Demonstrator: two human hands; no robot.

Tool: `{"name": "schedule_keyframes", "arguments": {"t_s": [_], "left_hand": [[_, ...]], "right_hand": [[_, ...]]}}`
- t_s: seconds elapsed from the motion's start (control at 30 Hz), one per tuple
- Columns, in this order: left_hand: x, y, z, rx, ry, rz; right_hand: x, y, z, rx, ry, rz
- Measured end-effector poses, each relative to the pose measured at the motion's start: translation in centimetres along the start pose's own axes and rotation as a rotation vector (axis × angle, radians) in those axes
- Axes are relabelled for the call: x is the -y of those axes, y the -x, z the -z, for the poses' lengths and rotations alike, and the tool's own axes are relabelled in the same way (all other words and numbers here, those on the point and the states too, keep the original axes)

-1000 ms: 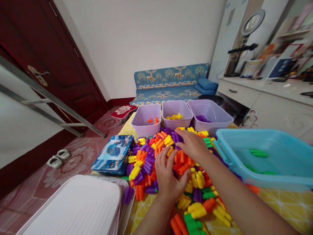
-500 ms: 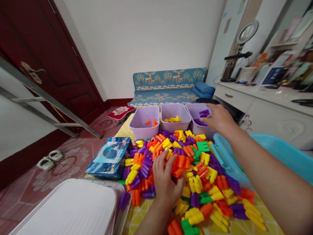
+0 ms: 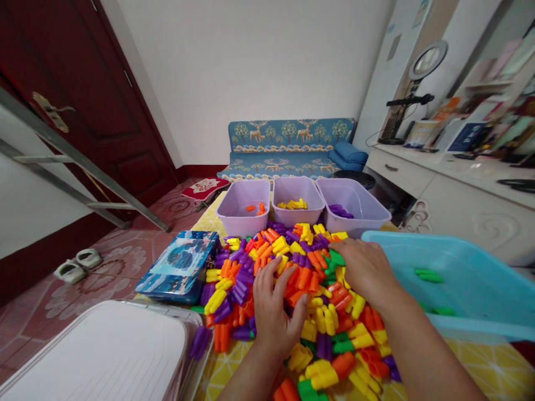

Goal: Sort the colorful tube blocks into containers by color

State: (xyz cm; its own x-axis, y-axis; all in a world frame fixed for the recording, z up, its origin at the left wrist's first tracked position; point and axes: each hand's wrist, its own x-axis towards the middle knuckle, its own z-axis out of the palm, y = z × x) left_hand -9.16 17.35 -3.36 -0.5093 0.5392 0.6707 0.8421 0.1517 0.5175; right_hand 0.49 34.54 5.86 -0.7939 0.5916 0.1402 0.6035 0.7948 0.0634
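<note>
A heap of plastic building blocks (image 3: pixel 307 278) in orange, yellow, purple and green covers the middle of the table. My left hand (image 3: pixel 273 314) rests over the heap, its fingers spread and curved beside orange blocks; nothing shows in its grasp. At the heap's right side, my right hand (image 3: pixel 368 273) reaches down with its fingers closed about a green block (image 3: pixel 336 258), partly covering it. Behind the heap stand three lilac bins: the left bin (image 3: pixel 240 225) contains a few orange blocks, the middle bin (image 3: pixel 297 217) yellow ones, and the right bin (image 3: pixel 355 225) purple ones.
A light-blue tub (image 3: pixel 472 253) with a few green blocks stands at the right. On the left lie a blue picture tin (image 3: pixel 179 264) and a white lid (image 3: pixel 104 351). A ladder (image 3: pixel 104 184) leans near the door, and a sofa (image 3: pixel 288 159) is beyond the table.
My right hand has come back from the right bin to the heap, and purple blocks now lie in that bin. My left hand stays over the heap. The view has shifted slightly.
</note>
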Motion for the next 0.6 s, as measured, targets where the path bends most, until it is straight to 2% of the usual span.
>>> {"name": "schedule_keyframes", "arguments": {"t_s": [0.27,0.4,0.6], "left_hand": [[-0.1,0.1,0.2,-0.016,0.072,0.048],[-0.1,0.1,0.4,-0.033,0.13,0.059],[0.0,0.1,0.3,-0.061,0.146,0.086]], "right_hand": [[0.7,0.9,-0.9,-0.041,-0.258,0.127],[1.3,1.2,-0.9,0.002,-0.523,0.25],[2.8,1.0,-1.9,-0.031,-0.722,0.286]]}}
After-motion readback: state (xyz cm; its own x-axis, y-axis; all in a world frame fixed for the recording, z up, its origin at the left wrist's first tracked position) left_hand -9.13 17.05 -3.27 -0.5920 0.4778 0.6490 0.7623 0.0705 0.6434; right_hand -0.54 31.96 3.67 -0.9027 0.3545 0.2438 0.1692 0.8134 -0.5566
